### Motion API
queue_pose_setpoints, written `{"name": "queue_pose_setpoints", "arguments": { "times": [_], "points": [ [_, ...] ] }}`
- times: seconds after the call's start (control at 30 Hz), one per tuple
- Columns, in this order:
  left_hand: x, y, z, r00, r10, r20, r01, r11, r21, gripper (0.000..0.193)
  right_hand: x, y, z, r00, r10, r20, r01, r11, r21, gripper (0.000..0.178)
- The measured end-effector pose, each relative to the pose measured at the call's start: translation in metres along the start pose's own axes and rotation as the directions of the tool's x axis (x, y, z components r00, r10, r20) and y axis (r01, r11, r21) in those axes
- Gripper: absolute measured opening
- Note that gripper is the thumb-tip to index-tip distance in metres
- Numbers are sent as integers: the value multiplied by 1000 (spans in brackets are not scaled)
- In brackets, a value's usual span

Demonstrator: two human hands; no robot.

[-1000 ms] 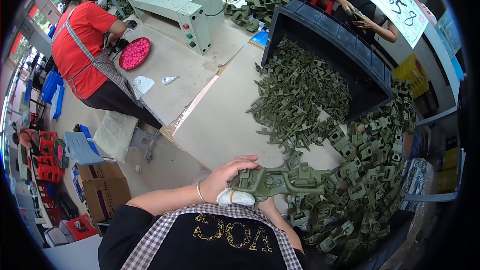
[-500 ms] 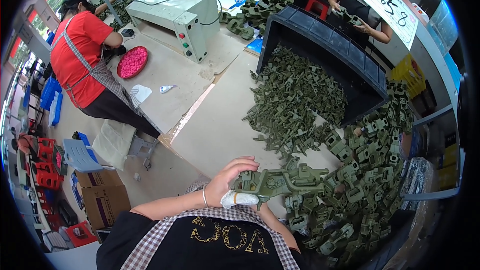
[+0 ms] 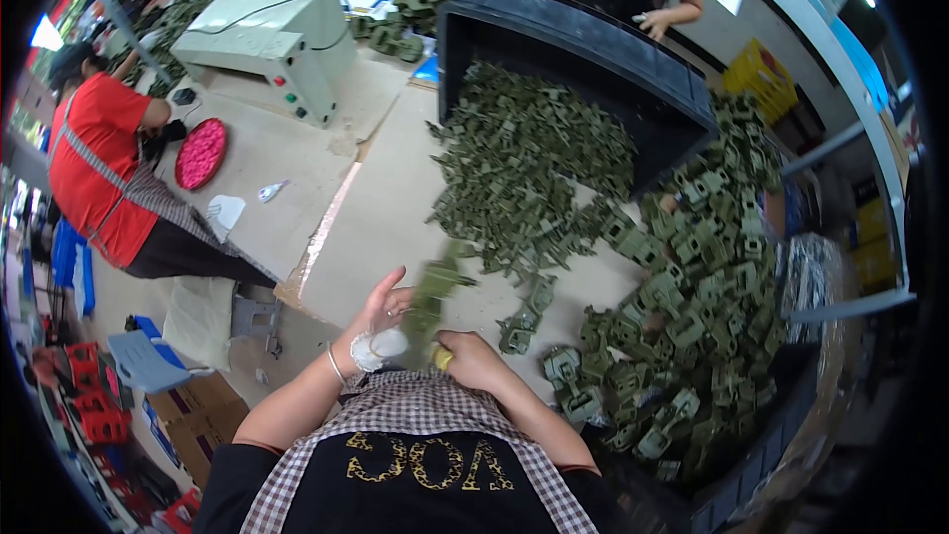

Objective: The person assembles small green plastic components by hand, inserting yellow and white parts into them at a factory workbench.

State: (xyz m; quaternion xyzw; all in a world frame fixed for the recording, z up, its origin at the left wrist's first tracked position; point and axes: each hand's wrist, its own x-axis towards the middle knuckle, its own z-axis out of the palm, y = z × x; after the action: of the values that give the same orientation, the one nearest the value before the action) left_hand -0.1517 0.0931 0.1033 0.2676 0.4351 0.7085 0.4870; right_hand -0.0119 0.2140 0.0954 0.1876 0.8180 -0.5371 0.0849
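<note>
An olive-green moulded plastic part (image 3: 432,295), smeared by motion, stands upright in front of me near the table's edge. My left hand (image 3: 374,328), with a white wrap on its thumb, holds the part between thumb and fingers; its upper fingers stretch away from it. Close to the part's lower end is my right hand (image 3: 473,360), its fingers curled closed. A yellowish cover (image 3: 442,356) shows on one of its digits; anything inside that grip is hidden. A single green piece (image 3: 526,316) lies on the table just beyond my right hand.
A tipped black bin (image 3: 583,35) spills a heap of small green parts (image 3: 529,163). Larger green parts (image 3: 692,302) pile up on the right. At the left stand a pale machine (image 3: 262,49) and a red bowl (image 3: 203,153) of pink pieces, beside a co-worker (image 3: 114,163) in red.
The green part has turned from lying sideways to upright and moved left with my left hand. My right hand, hidden before, now shows beside it. The whole view has shifted.
</note>
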Motion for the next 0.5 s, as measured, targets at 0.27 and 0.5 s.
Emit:
{"name": "queue_pose_setpoints", "arguments": {
  "times": [0.27, 0.5],
  "points": [
    [-6, -28, -42, 935, -271, -227, 206, 940, -271, 38, -23, 102, 31, 652, 321, -687, -459, 888, -21, 81],
    [6, -13, -16, 977, -186, -108, 116, 879, -462, 67, -18, 177, 53, 453, 355, -818, -413, 897, 160, 83]
  ]
}}
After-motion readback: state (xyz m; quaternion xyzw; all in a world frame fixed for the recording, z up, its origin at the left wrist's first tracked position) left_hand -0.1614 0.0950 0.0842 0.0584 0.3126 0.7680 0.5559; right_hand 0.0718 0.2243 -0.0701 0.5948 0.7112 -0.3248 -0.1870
